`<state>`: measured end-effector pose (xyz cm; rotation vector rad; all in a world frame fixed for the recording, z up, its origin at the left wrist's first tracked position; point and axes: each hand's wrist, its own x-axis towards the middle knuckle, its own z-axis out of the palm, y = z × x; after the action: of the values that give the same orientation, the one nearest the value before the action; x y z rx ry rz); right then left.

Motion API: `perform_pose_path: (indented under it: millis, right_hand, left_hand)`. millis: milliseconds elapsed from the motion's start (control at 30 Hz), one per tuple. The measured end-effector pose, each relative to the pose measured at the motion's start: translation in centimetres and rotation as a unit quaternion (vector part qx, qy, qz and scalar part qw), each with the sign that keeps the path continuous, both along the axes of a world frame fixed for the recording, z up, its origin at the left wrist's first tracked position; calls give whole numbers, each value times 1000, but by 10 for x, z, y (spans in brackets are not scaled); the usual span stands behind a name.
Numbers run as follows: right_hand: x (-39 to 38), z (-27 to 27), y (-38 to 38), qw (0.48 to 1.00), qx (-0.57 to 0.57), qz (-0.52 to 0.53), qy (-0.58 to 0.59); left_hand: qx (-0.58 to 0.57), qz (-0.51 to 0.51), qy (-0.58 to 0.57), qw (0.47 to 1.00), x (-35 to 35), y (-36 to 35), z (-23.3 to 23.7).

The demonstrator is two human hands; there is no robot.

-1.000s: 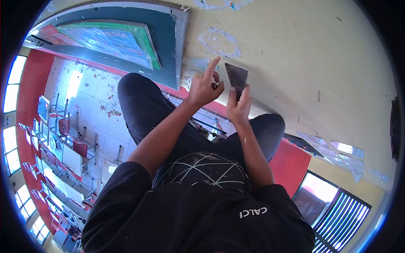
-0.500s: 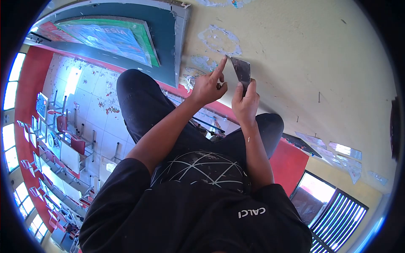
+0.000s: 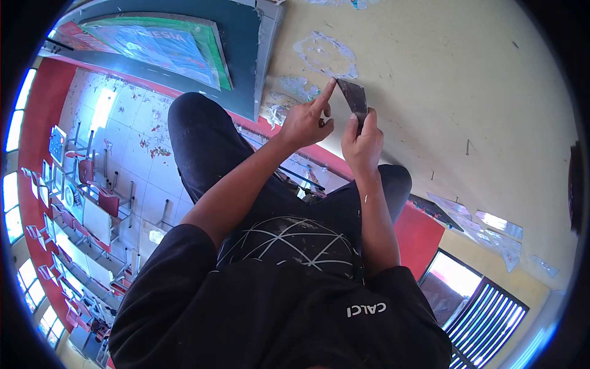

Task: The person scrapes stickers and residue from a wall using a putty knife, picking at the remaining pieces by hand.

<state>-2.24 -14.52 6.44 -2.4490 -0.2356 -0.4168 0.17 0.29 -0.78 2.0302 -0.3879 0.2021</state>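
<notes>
My right hand point(image 3: 361, 144) is closed around the handle end of a scraper point(image 3: 353, 95), its thumb and index finger pressed along the tool. The dark, flat blade widens away from the grip and is held close to the cream wall point(image 3: 430, 80). My left hand point(image 3: 305, 123) has its index finger stretched out, the tip at the blade's upper left corner, seemingly touching it. Its other fingers curl loosely, and I see nothing held in them. Patchy torn paper remnants point(image 3: 326, 54) stick to the wall just beyond the blade.
A dark green board point(image 3: 243, 49) with a plastic-covered poster point(image 3: 166, 52) is at the upper left. Nails point(image 3: 467, 147) stick out of the wall on the right. Desks and red chairs point(image 3: 109, 203) stand below left on a tiled floor point(image 3: 132, 123) with scattered debris.
The view has shifted slightly. My left fingertip has moved a little up and right, along with the scraper's blade corner. The grip on the scraper stays the same.
</notes>
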Motion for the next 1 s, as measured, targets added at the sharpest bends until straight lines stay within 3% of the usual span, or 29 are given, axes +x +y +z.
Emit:
perform_pose_path:
  millis: [200, 300, 400, 533, 700, 1000]
  right_hand:
    - [6, 3, -15, 979, -167, 90, 69]
    - [-10, 9, -8, 986, 7, 61, 156]
    - [-24, -22, -15, 975, 33, 46, 213]
    - [-29, -42, -19, 984, 40, 95, 148]
    - [-19, -34, -7, 986, -30, 43, 158]
    - [-7, -61, 8, 972, -125, 49, 194]
  left_hand:
    - [-91, 5, 45, 995, -16, -10, -9]
    - [-129, 29, 144, 981, -35, -4, -5]
    - [-141, 58, 214, 965, -35, -3, -24]
    - [-155, 72, 258, 951, -28, -10, -35]
    - [-225, 53, 302, 925, -26, -17, -34]
    - [-149, 91, 275, 946, -26, -16, -44]
